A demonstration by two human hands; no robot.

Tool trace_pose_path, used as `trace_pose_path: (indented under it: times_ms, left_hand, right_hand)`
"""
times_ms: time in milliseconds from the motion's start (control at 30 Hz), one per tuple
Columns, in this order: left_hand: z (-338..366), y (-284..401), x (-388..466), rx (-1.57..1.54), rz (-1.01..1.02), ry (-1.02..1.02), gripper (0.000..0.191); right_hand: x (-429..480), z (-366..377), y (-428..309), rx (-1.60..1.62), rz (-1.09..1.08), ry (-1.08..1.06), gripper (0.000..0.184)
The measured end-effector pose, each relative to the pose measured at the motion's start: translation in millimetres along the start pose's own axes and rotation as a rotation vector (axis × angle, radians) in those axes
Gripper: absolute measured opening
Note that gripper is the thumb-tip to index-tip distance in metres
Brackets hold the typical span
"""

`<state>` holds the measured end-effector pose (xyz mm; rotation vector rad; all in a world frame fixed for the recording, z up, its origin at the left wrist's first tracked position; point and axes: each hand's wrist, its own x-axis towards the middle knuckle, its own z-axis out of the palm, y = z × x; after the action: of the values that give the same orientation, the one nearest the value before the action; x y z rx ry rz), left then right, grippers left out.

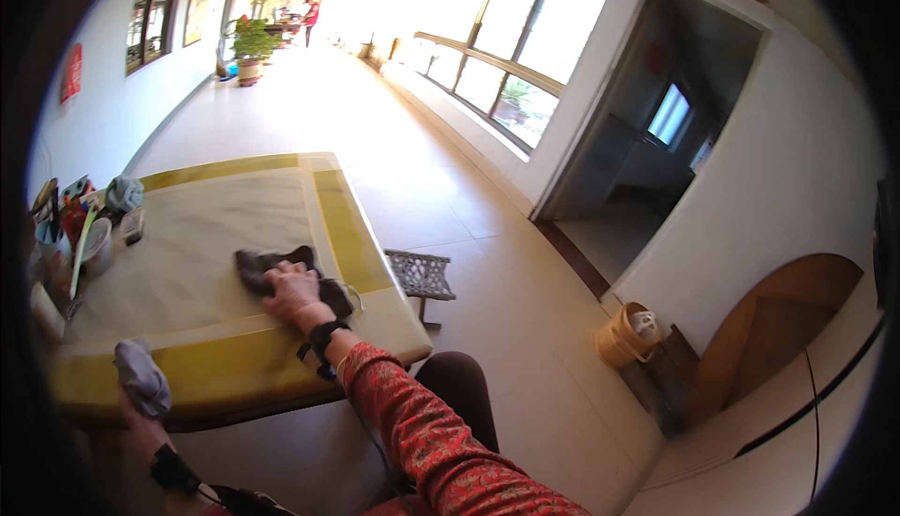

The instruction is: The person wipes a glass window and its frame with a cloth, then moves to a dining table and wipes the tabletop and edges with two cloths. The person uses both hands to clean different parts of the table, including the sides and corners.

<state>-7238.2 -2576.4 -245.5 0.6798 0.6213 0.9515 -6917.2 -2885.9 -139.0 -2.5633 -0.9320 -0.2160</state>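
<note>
My right hand (295,294) lies over a dark brown cloth (254,270) on the table, its fingers curled onto the fabric. The cloth is bunched, and part of it shows on the wrist side of the hand. At the table's near left edge my left hand (132,403) grips a crumpled grey cloth (143,375), which hides most of the fingers. Under both cloths is a table (204,217) with a pale top and a yellow-green border, apparently under a clear cover. A dark strap circles each wrist.
Cups, a white plastic tub (98,242), a small dark box (131,226) and a bundled grey-green cloth (124,193) crowd the table's left side. A stool with a patterned seat (422,275) stands by the right edge. A yellow bucket (626,337) is near the wall. Far off stands a person (310,20).
</note>
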Motion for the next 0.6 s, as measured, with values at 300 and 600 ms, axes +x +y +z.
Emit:
trace_pose_path:
  times_ms: [300,600]
  left_hand:
    - [48,11,-11,-0.192,-0.173,-0.14,0.042]
    - [86,43,-57,-0.18,-0.168,-0.195,0.037]
  right_hand:
    - [-94,-46,13,0.308,-0.73,-0.195,0.054]
    - [28,-43,97,-0.252,0.368,-0.024,0.051]
